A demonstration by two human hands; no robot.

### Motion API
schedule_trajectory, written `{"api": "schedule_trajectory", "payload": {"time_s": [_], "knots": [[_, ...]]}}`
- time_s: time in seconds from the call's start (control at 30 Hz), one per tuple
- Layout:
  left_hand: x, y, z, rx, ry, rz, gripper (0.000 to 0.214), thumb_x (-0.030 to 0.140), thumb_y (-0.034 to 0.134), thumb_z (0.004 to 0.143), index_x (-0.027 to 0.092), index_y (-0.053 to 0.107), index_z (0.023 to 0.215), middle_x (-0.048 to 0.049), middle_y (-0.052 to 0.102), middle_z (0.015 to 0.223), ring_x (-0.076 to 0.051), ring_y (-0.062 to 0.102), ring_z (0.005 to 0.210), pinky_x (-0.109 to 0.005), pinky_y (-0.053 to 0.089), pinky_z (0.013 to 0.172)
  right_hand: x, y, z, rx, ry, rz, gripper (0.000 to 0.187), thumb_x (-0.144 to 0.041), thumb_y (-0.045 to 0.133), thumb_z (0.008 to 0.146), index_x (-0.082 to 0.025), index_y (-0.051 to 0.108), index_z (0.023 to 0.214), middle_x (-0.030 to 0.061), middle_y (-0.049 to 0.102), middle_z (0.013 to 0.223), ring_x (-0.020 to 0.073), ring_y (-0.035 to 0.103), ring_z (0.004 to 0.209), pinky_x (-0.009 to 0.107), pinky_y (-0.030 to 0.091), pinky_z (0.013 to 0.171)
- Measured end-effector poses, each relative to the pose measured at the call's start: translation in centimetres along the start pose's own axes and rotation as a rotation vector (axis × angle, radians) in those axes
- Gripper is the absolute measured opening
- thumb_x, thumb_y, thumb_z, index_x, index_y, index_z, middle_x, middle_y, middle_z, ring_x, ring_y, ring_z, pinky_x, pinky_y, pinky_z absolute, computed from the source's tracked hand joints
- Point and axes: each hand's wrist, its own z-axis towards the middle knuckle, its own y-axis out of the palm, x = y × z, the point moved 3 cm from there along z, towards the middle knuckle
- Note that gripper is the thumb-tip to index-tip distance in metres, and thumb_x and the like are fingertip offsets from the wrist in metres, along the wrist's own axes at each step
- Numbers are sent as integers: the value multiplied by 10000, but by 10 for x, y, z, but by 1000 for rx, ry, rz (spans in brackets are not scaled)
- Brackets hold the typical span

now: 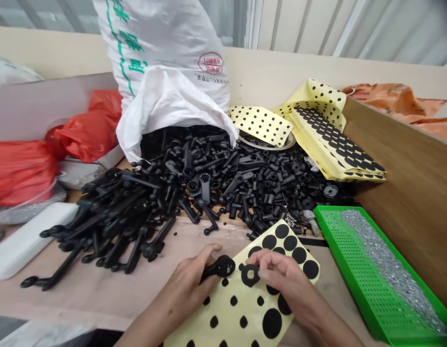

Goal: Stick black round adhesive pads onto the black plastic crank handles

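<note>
Yellow sticker sheet (241,308) dotted with black circles lies under both hands, the left hand (183,282) closed around a black plastic handle (218,266), the right hand (281,272) pinching a black ring (249,274) on the sheet, with a heap of black parts (209,183) beyond it.

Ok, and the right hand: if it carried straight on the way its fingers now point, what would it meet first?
Most likely the black ring right at the fingertips of the right hand. Just beyond that is the black plastic handle in the left hand, though depth is hard to judge from this view.
</note>
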Motion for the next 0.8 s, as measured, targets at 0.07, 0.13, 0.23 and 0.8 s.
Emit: {"api": "schedule_trajectory", "payload": {"time_s": [0.07,0.13,0.23,0.8], "knots": [[2,1,3,-45,-94,-125,367,106,455,736,222,515,1079,61,542,646,-131,505,591,-211,386,557,1,4,3,-13,-14,5,208,-315,692,699,-176,549,642,57,616,939,195,541,861,274,394,739],[7,5,4,-83,-141,-271,325,105,459,707,210,563,997,67,507,610,-112,458,553,-191,349,508,0,7,5,-25,-36,-4,205,-316,693,695,-175,553,647,62,611,951,203,538,891,283,391,767],[13,11,4,-100,-166,-455,358,100,454,683,188,570,1010,48,564,671,-99,456,551,-180,342,485,-2,11,6,-39,-49,-26,211,-328,686,699,-175,554,638,67,611,959,210,538,908,292,391,782],[23,13,1,-64,-113,-309,568,64,421,636,209,594,1157,-1,708,885,-172,627,759,-217,459,627,-2,9,5,-29,-57,-107,190,-304,679,704,-176,559,630,50,599,921,196,543,879,289,403,768]]}}
